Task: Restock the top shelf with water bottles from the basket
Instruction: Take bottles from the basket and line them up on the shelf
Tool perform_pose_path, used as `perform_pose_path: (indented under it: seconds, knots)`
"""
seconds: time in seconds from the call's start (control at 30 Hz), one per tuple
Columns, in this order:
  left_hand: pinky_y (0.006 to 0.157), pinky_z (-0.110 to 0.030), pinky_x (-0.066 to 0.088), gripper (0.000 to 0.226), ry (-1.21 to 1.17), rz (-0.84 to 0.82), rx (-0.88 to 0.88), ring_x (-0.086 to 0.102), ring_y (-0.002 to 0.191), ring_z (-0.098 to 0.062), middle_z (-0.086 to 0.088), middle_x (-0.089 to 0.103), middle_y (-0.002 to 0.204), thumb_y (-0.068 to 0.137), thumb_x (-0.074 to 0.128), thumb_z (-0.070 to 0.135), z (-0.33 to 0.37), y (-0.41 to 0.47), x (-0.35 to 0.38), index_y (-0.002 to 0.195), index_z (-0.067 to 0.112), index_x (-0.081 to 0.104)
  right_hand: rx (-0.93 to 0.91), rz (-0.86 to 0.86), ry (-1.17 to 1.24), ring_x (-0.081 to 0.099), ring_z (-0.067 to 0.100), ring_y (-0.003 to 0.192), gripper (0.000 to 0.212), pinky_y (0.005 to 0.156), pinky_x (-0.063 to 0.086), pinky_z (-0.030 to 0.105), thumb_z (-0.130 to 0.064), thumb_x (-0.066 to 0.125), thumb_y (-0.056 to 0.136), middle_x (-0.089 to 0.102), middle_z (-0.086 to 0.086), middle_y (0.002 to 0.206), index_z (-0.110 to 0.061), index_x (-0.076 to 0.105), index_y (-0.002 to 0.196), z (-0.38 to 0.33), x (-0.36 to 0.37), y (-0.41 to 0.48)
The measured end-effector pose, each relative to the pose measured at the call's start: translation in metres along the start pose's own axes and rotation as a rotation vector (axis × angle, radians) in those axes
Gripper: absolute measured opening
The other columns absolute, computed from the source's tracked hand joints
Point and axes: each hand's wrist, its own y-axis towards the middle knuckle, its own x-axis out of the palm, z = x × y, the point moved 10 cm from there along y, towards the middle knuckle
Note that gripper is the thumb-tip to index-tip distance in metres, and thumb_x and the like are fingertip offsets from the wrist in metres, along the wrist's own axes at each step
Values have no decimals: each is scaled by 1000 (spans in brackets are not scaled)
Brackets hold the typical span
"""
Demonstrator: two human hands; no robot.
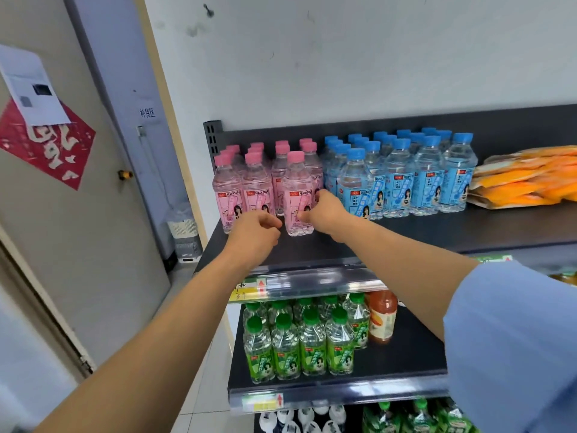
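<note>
On the black top shelf point(406, 232) stand several pink-capped peach soda bottles point(228, 189) at the left and several blue-capped water bottles point(399, 179) in the middle. One pink bottle point(296, 185) stands in front of the others. My right hand point(324, 210) grips its right side low down, thumb at the front. My left hand point(254, 229) hovers just left of the bottle's base with fingers curled and nothing visible in it. The basket is out of view.
Orange snack packs point(527, 179) lie at the right of the top shelf. Green-capped bottles point(299, 345) and an orange-red bottle point(381, 320) fill the shelf below. A wall and a door point(78, 214) are at the left. The top shelf's front strip is bare.
</note>
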Motion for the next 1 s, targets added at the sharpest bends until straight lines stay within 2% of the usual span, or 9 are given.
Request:
perform_pose_path:
  seconds: [0.2, 0.37, 0.57, 0.8, 1.0]
  knots:
    - [71, -26, 49, 15, 4, 3, 7, 66, 87, -22, -3, 66, 90, 90, 55, 6, 0, 5, 4, 98, 12, 66, 13, 38, -140, 53, 30, 119, 55, 100, 45, 37, -19, 72, 82, 57, 14, 127, -2, 46, 127, 6, 6, 4]
    - [63, -20, 45, 13, 5, 13, 27, 67, 90, -23, -4, 66, 88, 90, 56, 7, 1, 8, 1, 95, 14, 65, 8, 67, -159, 54, 31, 117, 47, 96, 45, 37, -17, 68, 86, 57, 15, 125, -3, 47, 126, 1, 14, 13]
    - [72, -23, 48, 13, 8, 21, 43, 67, 91, -22, -4, 69, 93, 90, 56, 9, 0, 8, -6, 91, 18, 65, 13, 119, -149, 55, 32, 116, 45, 96, 47, 38, -18, 68, 86, 57, 16, 125, -3, 49, 124, -4, 21, 20]
    - [60, -17, 43, 12, 12, 21, 55, 66, 87, -17, 1, 65, 84, 91, 55, 11, 2, -1, -13, 95, 17, 64, 18, 137, -176, 56, 32, 114, 42, 90, 47, 36, -16, 66, 88, 58, 17, 124, -1, 49, 123, -7, 20, 19]
    - [65, -20, 47, 13, -14, 18, 58, 65, 82, -16, 1, 64, 82, 90, 56, 8, 8, -16, -10, 98, 13, 65, -71, 184, -153, 54, 30, 114, 38, 93, 47, 37, -15, 59, 91, 55, 15, 127, -3, 49, 126, -22, -1, -7]
